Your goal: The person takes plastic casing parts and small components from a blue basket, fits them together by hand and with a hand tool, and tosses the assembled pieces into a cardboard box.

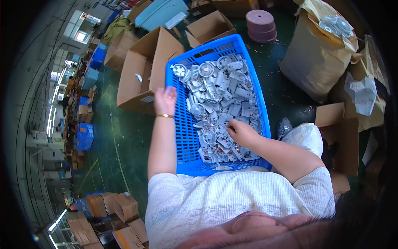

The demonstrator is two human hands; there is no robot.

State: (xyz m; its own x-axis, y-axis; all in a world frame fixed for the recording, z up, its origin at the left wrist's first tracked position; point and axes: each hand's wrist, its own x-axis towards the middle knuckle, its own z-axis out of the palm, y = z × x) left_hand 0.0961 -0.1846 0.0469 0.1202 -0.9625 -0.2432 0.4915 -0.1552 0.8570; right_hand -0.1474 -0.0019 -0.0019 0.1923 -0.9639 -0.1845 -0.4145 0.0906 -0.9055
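A large blue plastic basket stands in front of me, heaped with small light-grey plastic parts. Among them are round fan heads with slotted grilles, and many narrow handle-like housings. My left hand, a gold bracelet on its wrist, is at the basket's left rim beside an open cardboard box. Its fingers are apart and nothing shows in them. Inside that box a small white piece is seen against the cardboard. My right hand is over the heap, fingers curled together; whatever they hold is hidden.
Another open carton and a stacked mauve round stool are beyond the basket. To the right are a tall paper sack, a white bag and a carton. More cartons lie at lower left on the green floor.
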